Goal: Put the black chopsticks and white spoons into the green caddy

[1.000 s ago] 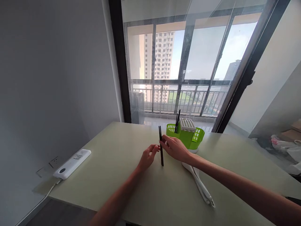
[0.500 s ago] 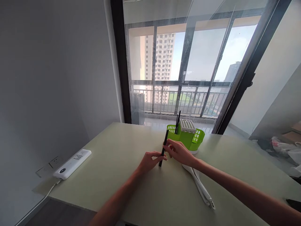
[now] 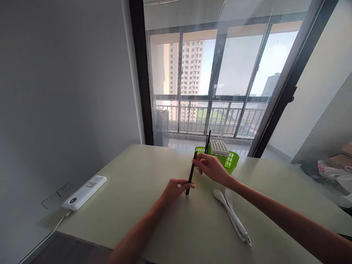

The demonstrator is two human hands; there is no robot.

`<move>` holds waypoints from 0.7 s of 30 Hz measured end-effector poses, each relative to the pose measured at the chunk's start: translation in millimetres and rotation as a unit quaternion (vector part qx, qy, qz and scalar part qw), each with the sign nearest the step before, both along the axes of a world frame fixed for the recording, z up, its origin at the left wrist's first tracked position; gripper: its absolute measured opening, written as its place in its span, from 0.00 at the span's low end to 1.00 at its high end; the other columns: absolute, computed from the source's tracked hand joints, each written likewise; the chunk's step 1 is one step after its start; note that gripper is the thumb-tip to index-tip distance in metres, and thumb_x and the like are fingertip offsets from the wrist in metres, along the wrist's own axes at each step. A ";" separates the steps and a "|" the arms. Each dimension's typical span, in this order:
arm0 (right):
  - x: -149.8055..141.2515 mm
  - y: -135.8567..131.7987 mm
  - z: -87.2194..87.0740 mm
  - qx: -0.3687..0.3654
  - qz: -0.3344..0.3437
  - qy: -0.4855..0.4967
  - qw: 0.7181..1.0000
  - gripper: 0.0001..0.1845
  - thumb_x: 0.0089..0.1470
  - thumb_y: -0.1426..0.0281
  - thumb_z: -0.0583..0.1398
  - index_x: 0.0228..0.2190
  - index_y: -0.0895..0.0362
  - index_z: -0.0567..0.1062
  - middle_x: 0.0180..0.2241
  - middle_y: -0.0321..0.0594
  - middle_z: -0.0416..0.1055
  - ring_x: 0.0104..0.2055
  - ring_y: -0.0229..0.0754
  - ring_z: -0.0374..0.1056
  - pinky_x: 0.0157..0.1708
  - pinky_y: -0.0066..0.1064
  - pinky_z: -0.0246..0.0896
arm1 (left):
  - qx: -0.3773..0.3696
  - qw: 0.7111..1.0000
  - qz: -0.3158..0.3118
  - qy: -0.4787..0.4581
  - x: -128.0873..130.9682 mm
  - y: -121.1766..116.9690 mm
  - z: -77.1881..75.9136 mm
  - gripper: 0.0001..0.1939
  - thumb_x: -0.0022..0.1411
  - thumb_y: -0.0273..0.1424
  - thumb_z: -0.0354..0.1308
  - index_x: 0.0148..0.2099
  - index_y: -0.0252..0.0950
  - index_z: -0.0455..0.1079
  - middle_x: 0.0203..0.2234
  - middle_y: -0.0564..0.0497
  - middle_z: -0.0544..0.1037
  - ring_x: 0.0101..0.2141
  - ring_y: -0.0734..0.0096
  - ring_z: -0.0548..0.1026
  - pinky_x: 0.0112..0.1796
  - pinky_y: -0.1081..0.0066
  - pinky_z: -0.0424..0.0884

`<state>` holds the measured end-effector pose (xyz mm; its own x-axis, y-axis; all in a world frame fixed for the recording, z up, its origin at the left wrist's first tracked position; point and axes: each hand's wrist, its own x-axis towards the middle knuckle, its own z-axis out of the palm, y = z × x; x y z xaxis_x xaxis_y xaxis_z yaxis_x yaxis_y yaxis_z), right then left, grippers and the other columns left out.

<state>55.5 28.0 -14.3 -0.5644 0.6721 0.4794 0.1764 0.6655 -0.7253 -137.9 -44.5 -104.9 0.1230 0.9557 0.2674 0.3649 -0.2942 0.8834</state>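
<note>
Black chopsticks stand nearly upright in front of me, their lower ends at the tabletop; I cannot tell how many there are. My left hand pinches them low down. Near their top, the fingers of my right hand close on the upper end. Behind my right hand stands a green utensil holder with a white slotted top, partly hidden by that hand. More black chopsticks poke up from its left basket. Two white spoons lie together on the table below my right forearm.
A white power strip with a cable lies along the table's left edge, by the wall. The pale green table reaches toward a glass sliding door. Bags sit on the floor at the far right.
My right hand has slid up the chopsticks to their upper end. The left hand keeps its low hold. More of the white spoons shows now.
</note>
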 end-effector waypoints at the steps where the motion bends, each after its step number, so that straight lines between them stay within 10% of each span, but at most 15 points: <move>1: 0.6 3.5 3.0 -0.010 0.001 0.012 1.000 0.24 0.61 0.46 0.55 0.30 0.53 0.69 0.27 0.34 0.72 0.22 0.37 0.70 0.24 0.27 0.63 | -0.005 1.000 0.004 0.003 -0.3 0.3 -0.6 0.16 0.64 0.45 0.57 0.42 0.43 0.83 0.39 0.51 0.85 0.42 0.60 0.81 0.48 0.64 0.74; 13: 35.9 73.2 100.0 0.062 -0.200 0.149 0.966 0.25 0.58 0.46 0.59 0.33 0.56 0.72 0.33 0.41 0.76 0.21 0.37 0.71 0.19 0.27 0.60 | 0.014 0.995 0.097 -0.018 -9.0 13.9 -18.7 0.26 0.66 0.52 0.52 0.50 0.36 0.75 0.40 0.44 0.82 0.36 0.65 0.80 0.38 0.68 0.73; 21: 37.5 123.1 86.6 0.115 -0.332 -0.027 0.936 0.20 0.65 0.55 0.53 0.39 0.57 0.75 0.31 0.41 0.80 0.23 0.41 0.74 0.37 0.34 0.66 | -0.001 0.994 0.106 -0.003 -9.8 15.6 -23.4 0.27 0.65 0.54 0.51 0.45 0.36 0.76 0.33 0.46 0.82 0.33 0.65 0.79 0.35 0.69 0.72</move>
<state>93.0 151.1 72.3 -0.0859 0.7662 0.6368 0.6384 0.5330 -0.5553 -147.7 -28.8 -128.3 -0.0835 0.9604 0.2658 0.4130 -0.2094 0.8863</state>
